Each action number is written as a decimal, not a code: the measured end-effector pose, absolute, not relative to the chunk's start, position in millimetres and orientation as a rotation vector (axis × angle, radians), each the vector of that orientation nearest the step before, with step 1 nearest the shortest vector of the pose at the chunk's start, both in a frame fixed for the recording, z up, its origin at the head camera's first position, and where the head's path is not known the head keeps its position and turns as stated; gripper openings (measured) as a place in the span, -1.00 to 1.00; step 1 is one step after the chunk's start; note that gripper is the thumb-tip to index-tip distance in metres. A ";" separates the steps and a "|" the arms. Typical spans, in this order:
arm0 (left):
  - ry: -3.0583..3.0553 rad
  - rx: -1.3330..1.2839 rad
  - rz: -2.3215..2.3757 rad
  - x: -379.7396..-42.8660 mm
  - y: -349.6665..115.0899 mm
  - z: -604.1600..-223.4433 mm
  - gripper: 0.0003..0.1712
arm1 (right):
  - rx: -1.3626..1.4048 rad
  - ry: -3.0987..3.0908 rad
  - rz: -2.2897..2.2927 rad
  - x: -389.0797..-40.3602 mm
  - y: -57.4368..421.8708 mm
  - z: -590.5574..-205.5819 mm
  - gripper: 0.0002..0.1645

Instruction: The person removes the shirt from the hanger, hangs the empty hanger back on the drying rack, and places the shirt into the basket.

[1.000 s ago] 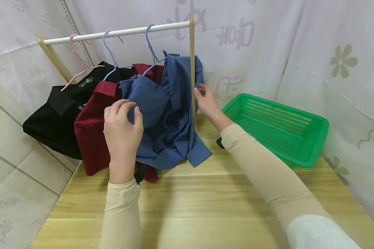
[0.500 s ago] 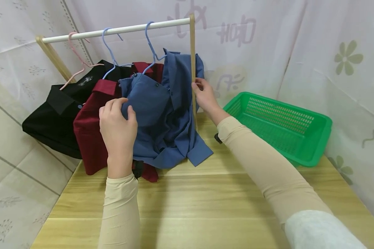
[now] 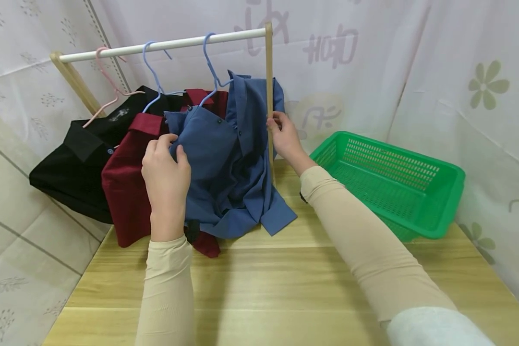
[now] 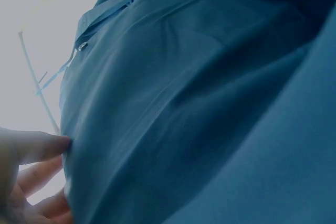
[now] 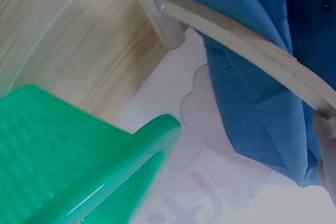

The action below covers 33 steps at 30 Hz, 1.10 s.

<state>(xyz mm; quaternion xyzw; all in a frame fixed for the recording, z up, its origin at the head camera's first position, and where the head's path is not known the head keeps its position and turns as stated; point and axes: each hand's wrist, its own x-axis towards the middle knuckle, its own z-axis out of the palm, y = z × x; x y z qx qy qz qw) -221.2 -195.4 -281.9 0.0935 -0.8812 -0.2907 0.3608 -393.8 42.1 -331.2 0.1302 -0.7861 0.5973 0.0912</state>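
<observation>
A blue shirt point(image 3: 207, 149) hangs from a blue hanger point(image 3: 211, 72), its lower part bunched on the table and one cuff lying flat. With thumb and fingertips, my left hand point(image 3: 166, 168) pinches the shirt's left edge; the left wrist view shows fingers point(image 4: 44, 148) at that edge. My right hand point(image 3: 287, 137) grips the wooden post point(image 3: 270, 72) of the clothes rack, beside the shirt's far side. In the right wrist view, the thumb lies against the post point(image 5: 252, 51). Some fingertips of the right hand are hidden.
Left of the blue shirt hang a dark red shirt point(image 3: 127, 182) on a blue hanger and a black shirt point(image 3: 73, 178) on a pink hanger point(image 3: 108, 77). A green basket point(image 3: 451, 187) stands right on the wooden table point(image 3: 268, 293). Printed curtains point(image 3: 371, 72) close in behind.
My left hand has moved from in front of the blue shirt to its left edge. My right hand has come onto the rack post. The shirts hang as before.
</observation>
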 end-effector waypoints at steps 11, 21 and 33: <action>-2.233 0.253 -0.739 -226.1 -194.6 -281.5 -0.65 | 0.427 -2.347 1.695 -399.5 38.4 -335.3 -0.47; -2.184 0.221 -0.675 -231.2 -196.3 -275.7 -0.68 | 0.440 -2.357 1.675 -400.3 39.1 -333.0 -0.45; -2.087 0.194 -0.636 -226.2 -205.4 -262.2 -0.70 | 0.419 -2.364 1.685 -396.2 38.2 -333.3 -0.42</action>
